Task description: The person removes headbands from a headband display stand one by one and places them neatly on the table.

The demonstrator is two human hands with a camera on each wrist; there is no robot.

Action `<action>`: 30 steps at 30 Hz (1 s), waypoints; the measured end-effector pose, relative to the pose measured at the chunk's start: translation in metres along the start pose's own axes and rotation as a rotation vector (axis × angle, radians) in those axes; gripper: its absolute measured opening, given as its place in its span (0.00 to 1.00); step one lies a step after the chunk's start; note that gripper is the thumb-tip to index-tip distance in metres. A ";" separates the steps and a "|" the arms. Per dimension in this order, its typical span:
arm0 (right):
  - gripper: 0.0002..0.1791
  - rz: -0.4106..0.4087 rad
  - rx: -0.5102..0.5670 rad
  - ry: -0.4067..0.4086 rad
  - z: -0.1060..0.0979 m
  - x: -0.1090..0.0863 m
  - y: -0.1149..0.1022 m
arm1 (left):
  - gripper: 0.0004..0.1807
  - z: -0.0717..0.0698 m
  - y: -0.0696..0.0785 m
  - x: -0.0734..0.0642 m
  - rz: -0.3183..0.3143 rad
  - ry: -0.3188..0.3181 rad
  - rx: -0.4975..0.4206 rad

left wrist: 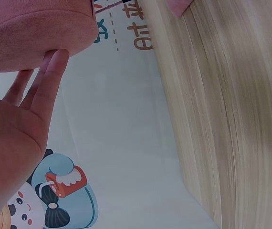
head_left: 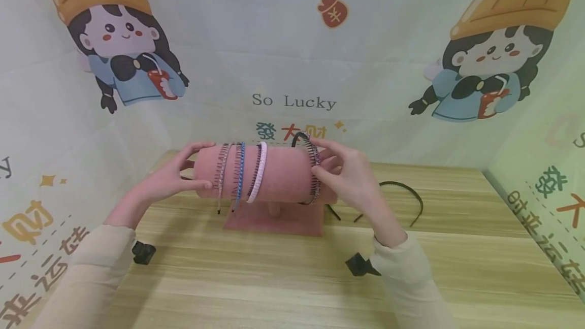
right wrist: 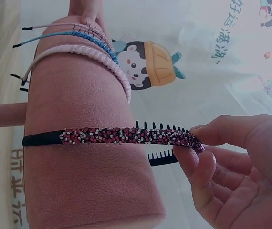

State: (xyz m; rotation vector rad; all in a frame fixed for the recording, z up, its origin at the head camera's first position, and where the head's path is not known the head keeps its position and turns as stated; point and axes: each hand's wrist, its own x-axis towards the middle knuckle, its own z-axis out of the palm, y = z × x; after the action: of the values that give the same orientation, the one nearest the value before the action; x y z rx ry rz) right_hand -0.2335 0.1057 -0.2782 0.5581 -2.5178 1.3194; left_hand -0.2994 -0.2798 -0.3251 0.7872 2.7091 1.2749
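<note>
A pink padded headband stand [head_left: 285, 174] lies crosswise on a post and flat base [head_left: 274, 222]. My left hand [head_left: 166, 174] holds its left end, thumb in front and fingers over the top; the fingertips [left wrist: 59, 56] press against the padding. With thumb and fingers, my right hand [right wrist: 241, 167] pinches a black toothed headband [right wrist: 102, 136] covered in red and silver sparkles. This headband hangs around the right part of the roll. Toward the left end sit a pale pink beaded headband [head_left: 221, 179], a blue braided headband [head_left: 240, 176] and a white wrapped headband [head_left: 259, 174].
A thin black headband [head_left: 418, 199] lies on the wooden table [head_left: 256, 278] to the right of the stand, partly behind my right forearm. Small black devices [head_left: 143, 252] show at both wrists. A printed cloth backdrop [head_left: 219, 80] encloses the back and sides.
</note>
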 end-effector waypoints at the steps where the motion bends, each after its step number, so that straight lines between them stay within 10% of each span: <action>1: 0.30 0.004 0.007 -0.001 -0.001 0.000 0.000 | 0.46 0.000 0.000 0.000 -0.001 0.000 -0.001; 22: 0.34 -0.019 0.234 -0.001 -0.010 -0.002 -0.001 | 0.45 -0.001 0.000 -0.001 -0.006 -0.007 -0.021; 30: 0.35 -0.025 0.121 0.069 -0.009 -0.005 0.001 | 0.45 0.000 0.001 -0.001 -0.005 -0.006 -0.014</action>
State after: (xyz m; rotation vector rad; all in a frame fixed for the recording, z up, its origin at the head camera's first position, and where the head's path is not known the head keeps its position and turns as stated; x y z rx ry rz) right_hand -0.2292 0.1147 -0.2754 0.5566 -2.3806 1.4641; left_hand -0.2978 -0.2798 -0.3241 0.7813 2.6928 1.2875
